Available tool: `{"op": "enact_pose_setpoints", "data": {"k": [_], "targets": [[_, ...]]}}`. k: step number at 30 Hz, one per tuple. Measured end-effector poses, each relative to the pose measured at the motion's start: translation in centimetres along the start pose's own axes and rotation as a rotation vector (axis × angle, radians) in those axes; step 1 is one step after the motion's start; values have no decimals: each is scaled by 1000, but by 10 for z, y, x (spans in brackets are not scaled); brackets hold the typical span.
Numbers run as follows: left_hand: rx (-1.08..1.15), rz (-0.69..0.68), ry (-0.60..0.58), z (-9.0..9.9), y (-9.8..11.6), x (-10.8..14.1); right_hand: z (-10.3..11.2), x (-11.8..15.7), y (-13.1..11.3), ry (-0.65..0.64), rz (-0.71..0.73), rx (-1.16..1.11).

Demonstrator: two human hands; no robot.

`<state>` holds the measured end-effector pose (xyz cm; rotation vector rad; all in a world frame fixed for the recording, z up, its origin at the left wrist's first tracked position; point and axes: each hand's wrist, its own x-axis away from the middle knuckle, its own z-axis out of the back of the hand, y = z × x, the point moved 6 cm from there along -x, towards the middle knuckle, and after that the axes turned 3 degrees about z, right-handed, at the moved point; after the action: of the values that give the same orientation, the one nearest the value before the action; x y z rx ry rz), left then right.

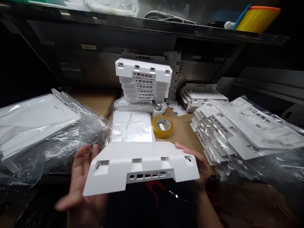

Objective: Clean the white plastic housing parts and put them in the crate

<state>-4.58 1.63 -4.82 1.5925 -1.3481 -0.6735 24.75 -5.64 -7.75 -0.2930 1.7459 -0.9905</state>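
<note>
From my remote seat I see one white housing (pixel 150 158) held up in front of the body, above the near edge of the tabletop (pixel 182 129). Its long axis runs left to right across my view, the right end slightly higher, and its port edge faces me while the broad face slopes away. I count four square notches along that edge and, in the strip below, four rectangular openings between two rounded ones. My right hand (pixel 201 167) grips the right end, fingers over the top; my left hand (pixel 78 180) is spread wide by the left end, thumb out, and I can't tell whether its palm touches. Just beyond lie one pile of clear bags (pixel 131 126), one yellow tape roll (pixel 163 134) lying flat and one small bottle (pixel 157 111). Behind them I count at least six housings in one stack (pixel 144 84), port edges towards me. To the right are one plastic-wrapped pile (pixel 237 129) and one smaller stack (pixel 201 93), layers too overlapped to count. One white panel (pixel 40 117) lies left in clear plastic. One yellow container (pixel 258 19) tilts on the shelf (pixel 133 23) above.
</note>
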Motion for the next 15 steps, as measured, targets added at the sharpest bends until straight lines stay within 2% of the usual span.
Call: {"op": "enact_pose_setpoints", "data": {"k": [2, 3, 4, 5, 7, 9, 10, 12, 15], "targets": [[146, 413, 25, 8, -18, -5, -2, -2, -2, -14, 45, 0], [203, 613, 42, 10, -24, -4, -5, -4, -3, -60, 70, 13], [238, 769, 63, 12, -28, -3, -9, -9, -5, -128, 97, 33], [250, 854, 101, 14, -27, -3, -15, -15, -6, -217, 125, 63], [257, 880, 210, 17, -21, -7, -27, -34, -1, -419, 129, 222], [259, 815, 292, 16, -12, -11, -35, -61, 21, -576, -2, 533], [268, 781, 313, 14, -7, -11, -36, -76, 37, -618, -113, 723], [297, 752, 346, 12, -2, -10, -39, -105, 65, -630, -279, 952], [344, 745, 419, 14, 2, -4, -56, -132, 103, -645, -443, 1110]]}}
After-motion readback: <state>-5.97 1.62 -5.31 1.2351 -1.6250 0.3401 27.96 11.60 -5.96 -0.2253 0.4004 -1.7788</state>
